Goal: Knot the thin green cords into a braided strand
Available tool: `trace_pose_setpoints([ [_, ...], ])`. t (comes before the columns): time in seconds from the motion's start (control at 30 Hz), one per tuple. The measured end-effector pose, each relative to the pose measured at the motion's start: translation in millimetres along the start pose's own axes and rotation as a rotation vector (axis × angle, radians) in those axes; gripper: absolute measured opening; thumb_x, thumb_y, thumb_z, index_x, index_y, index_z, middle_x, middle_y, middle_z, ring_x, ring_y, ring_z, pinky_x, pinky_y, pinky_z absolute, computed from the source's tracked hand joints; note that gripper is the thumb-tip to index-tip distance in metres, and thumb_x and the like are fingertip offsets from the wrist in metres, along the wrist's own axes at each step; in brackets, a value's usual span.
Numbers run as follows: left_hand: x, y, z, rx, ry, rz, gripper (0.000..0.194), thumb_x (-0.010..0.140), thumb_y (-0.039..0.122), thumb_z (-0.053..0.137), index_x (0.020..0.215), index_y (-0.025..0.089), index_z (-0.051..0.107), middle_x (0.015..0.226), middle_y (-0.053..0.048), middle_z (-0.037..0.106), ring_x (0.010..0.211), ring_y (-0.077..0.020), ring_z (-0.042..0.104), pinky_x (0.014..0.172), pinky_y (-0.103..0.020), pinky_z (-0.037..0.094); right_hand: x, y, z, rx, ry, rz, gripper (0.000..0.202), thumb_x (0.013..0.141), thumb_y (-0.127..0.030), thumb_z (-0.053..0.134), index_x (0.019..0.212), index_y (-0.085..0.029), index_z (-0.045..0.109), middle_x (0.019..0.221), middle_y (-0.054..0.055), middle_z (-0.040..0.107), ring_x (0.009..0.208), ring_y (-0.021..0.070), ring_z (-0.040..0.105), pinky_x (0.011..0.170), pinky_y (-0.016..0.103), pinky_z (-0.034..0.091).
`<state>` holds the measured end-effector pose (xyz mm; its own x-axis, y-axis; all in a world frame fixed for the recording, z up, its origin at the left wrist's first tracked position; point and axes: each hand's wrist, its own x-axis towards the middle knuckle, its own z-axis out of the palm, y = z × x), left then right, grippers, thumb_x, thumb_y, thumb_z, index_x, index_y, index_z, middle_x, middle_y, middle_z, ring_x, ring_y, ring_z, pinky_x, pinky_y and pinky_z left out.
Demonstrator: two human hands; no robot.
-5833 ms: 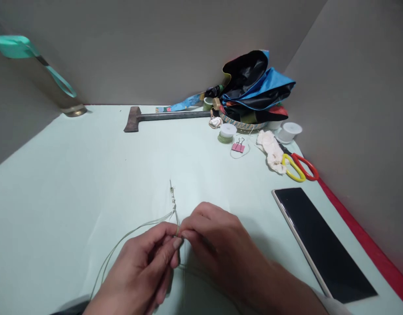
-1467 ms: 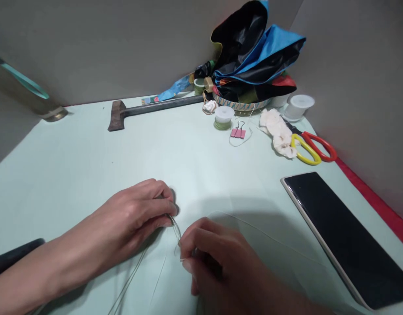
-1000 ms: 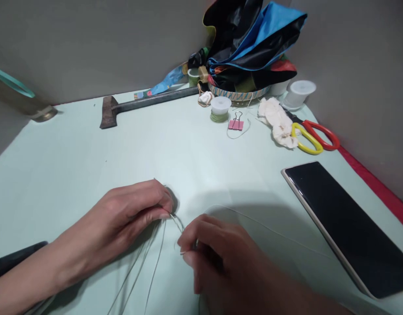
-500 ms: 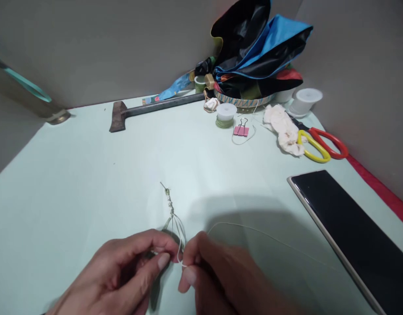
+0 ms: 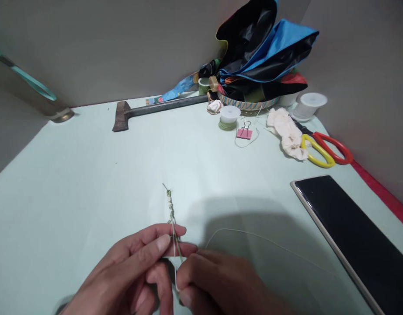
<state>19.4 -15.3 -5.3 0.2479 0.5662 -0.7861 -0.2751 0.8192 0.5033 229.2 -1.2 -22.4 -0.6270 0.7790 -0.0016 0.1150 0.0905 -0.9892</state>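
Pale worktop (image 5: 73, 183) below: my right hand (image 5: 217, 275) pinches cords (image 5: 175, 259) crossing my left hand (image 5: 132, 267), whose grip I can't make out; just beyond lies their knotted braid (image 5: 170, 205), and by the back edge a long-handled tool (image 5: 168, 106).

The cord (image 5: 170, 205) is green and whitish, the clip (image 5: 244, 134) pink, the scissor handles (image 5: 323, 152) yellow and red.

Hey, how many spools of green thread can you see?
2: a front spool beside the pink binder clip, and a back spool behind the dark tool handle. The bag may hide others.
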Motion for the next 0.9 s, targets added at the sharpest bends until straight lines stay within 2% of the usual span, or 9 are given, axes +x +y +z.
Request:
trace_pose_setpoints([
  [0.13, 4, -3, -1.1, 0.161, -0.027, 0.04, 0.063, 0.091, 0.068, 0.085, 0.131, 0.021, 0.075, 0.038, 0.004, 0.061, 0.028, -0.0021, 0.021, 0.035, -0.014, 0.008, -2, 3, -1, 0.056, -0.021, 0.02, 0.023, 0.081, -0.011, 0.053, 0.074, -0.025, 0.037, 0.074, -0.004, 0.046, 0.056, 0.0094, 0.039, 0.053, 0.021, 0.033],
  [0.2, 5, -4, -2.7, 0.214, -0.001, 0.084, 0.055, 0.096, 0.063, 0.083, 0.131, 0.022, 0.074, 0.036, 0.008, 0.055, 0.031, -0.0026, 0.024, 0.039, -0.015, 0.013, -3, 4, -1, 0.073, -0.002, -0.002, 0.025, 0.079, -0.007, 0.052, 0.072, -0.025, 0.036, 0.072, -0.005, 0.043, 0.055, 0.0083, 0.035, 0.052, 0.021, 0.03],
  [0.27, 5, -5, -4.1, 0.217, 0.029, 0.099, 0.049, 0.098, 0.058, 0.083, 0.13, 0.024, 0.073, 0.037, 0.009, 0.054, 0.032, -0.0042, 0.029, 0.042, -0.017, 0.016, -2, 5, 0, 0.052, 0.014, -0.026, 0.024, 0.079, -0.006, 0.052, 0.073, -0.025, 0.037, 0.074, -0.005, 0.046, 0.057, 0.0087, 0.039, 0.054, 0.02, 0.031],
  [0.4, 5, -7, -4.5, 0.219, -0.054, 0.104, 0.039, 0.101, 0.061, 0.077, 0.109, 0.023, 0.074, 0.04, 0.009, 0.053, 0.033, -0.0035, 0.024, 0.041, -0.019, 0.013, 0, 4, 2, 0.002, 0.028, -0.064, 0.022, 0.084, -0.01, 0.052, 0.08, -0.026, 0.038, 0.077, -0.003, 0.054, 0.062, 0.0109, 0.048, 0.059, 0.021, 0.038],
  [0.5, 7, -7, -3.5, 0.225, -0.09, 0.116, 0.038, 0.104, 0.059, 0.074, 0.091, 0.024, 0.067, 0.037, 0.009, 0.052, 0.031, -0.003, 0.02, 0.041, -0.02, 0.012, 1, -1, -1, -0.014, 0.044, -0.071, 0.019, 0.096, -0.018, 0.048, 0.083, -0.027, 0.038, 0.073, -0.003, 0.055, 0.062, 0.0136, 0.052, 0.061, 0.024, 0.041],
  [0.57, 9, -7, -2.1, 0.224, -0.073, 0.135, 0.034, 0.105, 0.054, 0.075, 0.09, 0.025, 0.064, 0.036, 0.01, 0.053, 0.031, -0.0033, 0.016, 0.04, -0.02, 0.011, 0, -5, -4, -0.014, 0.05, -0.003, 0.021, 0.102, -0.02, 0.045, 0.083, -0.027, 0.042, 0.068, -0.005, 0.052, 0.058, 0.013, 0.05, 0.059, 0.024, 0.04],
  [0.67, 9, -6, 1.3, 0.264, -0.048, 0.138, 0.039, 0.101, 0.059, 0.077, 0.089, 0.025, 0.06, 0.035, 0.011, 0.051, 0.03, -0.0039, 0.017, 0.038, -0.02, 0.009, 0, -10, -6, -0.014, 0.039, 0.107, 0.02, 0.1, -0.017, 0.049, 0.082, -0.026, 0.045, 0.067, -0.005, 0.053, 0.057, 0.0118, 0.048, 0.057, 0.024, 0.038],
  [0.8, 7, -10, 3.0, 0.27, -0.038, 0.157, 0.047, 0.096, 0.064, 0.081, 0.086, 0.026, 0.056, 0.036, 0.011, 0.049, 0.033, -0.0043, 0.021, 0.04, -0.019, 0.013, 1, -11, -7, 0.009, -0.003, 0.109, 0.018, 0.097, -0.016, 0.05, 0.083, -0.025, 0.044, 0.07, -0.004, 0.055, 0.059, 0.0119, 0.049, 0.059, 0.024, 0.038],
  [0.9, 6, -14, 2.1, 0.21, -0.03, 0.2, 0.044, 0.096, 0.06, 0.084, 0.088, 0.026, 0.057, 0.046, 0.008, 0.059, 0.038, -0.0041, 0.025, 0.042, -0.018, 0.017, 0, -10, -8, 0.027, -0.051, 0.114, 0.017, 0.099, -0.02, 0.047, 0.084, -0.026, 0.043, 0.072, -0.003, 0.057, 0.061, 0.0122, 0.051, 0.06, 0.024, 0.039],
])
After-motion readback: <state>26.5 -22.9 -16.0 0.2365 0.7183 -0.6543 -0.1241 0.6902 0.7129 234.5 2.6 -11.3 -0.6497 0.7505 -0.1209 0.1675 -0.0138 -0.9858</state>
